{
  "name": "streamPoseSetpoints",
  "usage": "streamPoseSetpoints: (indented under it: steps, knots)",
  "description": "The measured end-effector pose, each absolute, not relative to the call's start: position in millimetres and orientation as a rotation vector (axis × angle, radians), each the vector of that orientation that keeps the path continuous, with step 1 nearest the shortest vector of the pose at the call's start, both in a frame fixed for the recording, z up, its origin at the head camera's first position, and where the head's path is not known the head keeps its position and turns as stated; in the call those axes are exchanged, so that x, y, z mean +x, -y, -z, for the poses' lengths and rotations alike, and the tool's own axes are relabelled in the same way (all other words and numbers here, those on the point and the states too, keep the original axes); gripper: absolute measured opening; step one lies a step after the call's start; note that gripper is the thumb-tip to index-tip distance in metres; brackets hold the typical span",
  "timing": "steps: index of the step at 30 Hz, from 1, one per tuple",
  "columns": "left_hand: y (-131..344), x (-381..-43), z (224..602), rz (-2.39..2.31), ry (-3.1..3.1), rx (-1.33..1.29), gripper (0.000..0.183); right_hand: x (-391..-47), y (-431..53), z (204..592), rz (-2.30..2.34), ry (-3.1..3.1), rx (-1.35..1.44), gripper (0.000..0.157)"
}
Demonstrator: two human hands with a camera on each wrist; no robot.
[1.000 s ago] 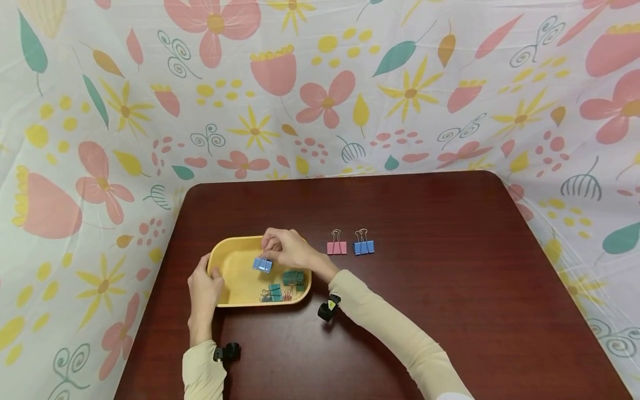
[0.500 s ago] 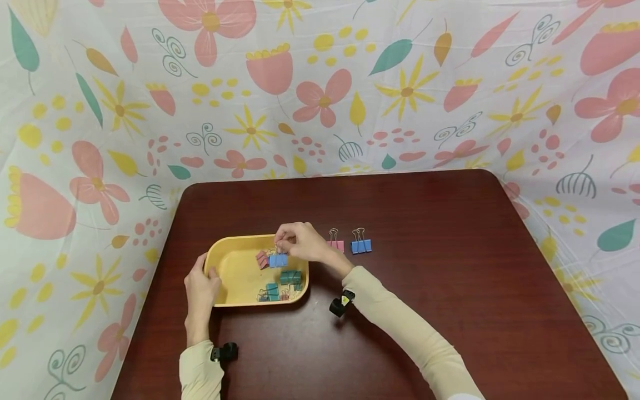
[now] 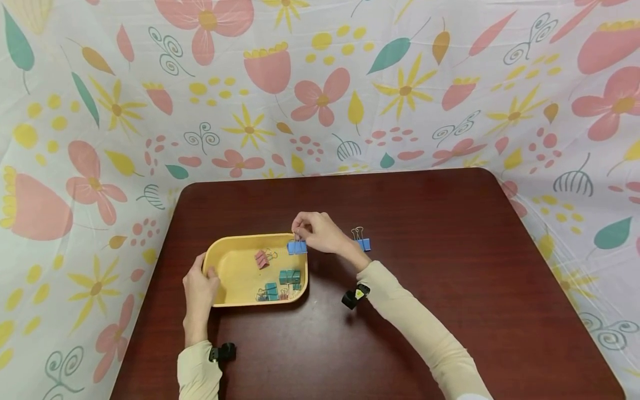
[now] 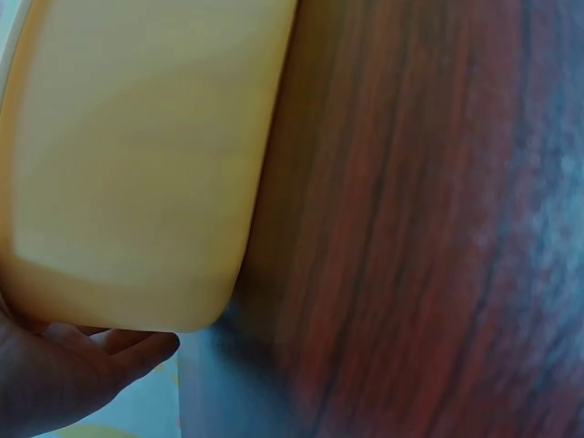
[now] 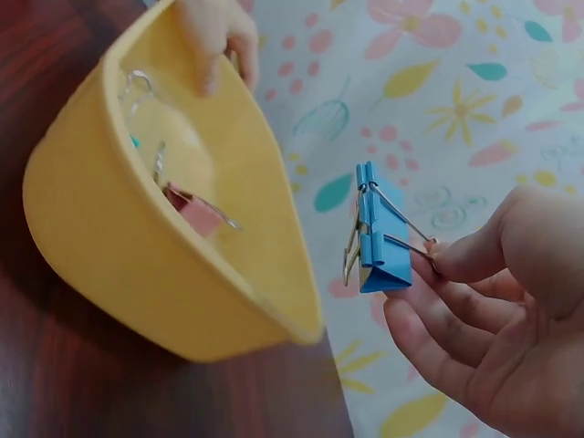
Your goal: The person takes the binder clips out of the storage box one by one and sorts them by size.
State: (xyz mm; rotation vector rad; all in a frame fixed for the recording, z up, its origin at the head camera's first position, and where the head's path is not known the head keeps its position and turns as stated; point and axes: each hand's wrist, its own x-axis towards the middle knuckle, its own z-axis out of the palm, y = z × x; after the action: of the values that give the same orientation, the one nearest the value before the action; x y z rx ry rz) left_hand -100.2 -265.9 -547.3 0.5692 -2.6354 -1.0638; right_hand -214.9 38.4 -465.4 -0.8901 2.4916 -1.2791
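Observation:
My right hand (image 3: 320,232) pinches a blue binder clip (image 3: 297,247) by its wire handle, over the right end of a yellow plastic bin (image 3: 232,272). In the right wrist view the same blue binder clip (image 5: 388,233) hangs beside the bin's wall, thumb and finger on one wire loop. My left hand (image 3: 200,286) grips the bin's left end, thumb inside the rim and fingers outside. Inside the bin lie a pink binder clip (image 3: 261,259), a dark green one (image 3: 289,276), a teal one (image 3: 271,291) and smaller clips.
Another blue binder clip (image 3: 363,244) stands on the dark wooden table (image 3: 425,222), right of the bin and partly behind my right wrist. A flowered cloth (image 3: 320,133) hangs behind the table and along its sides.
My right hand has moved right and away from me with the blue binder clip, from over the bin's middle to its right end. It now covers the pink clip on the table.

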Motion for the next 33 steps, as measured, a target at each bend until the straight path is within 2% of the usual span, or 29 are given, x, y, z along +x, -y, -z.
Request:
streamPoseSetpoints:
  steps: [22, 33]
  knots:
    - [266.6, -100.0, 545.0, 1.157, 2.637, 0.595, 0.045, -231.0, -130.2, 471.2, 1.33, -2.668, -0.625, 0.011]
    - [264.9, -99.8, 545.6, 1.119, 2.632, 0.598, 0.044, -225.6, -176.7, 482.5, 1.334, -2.688, -0.522, 0.011]
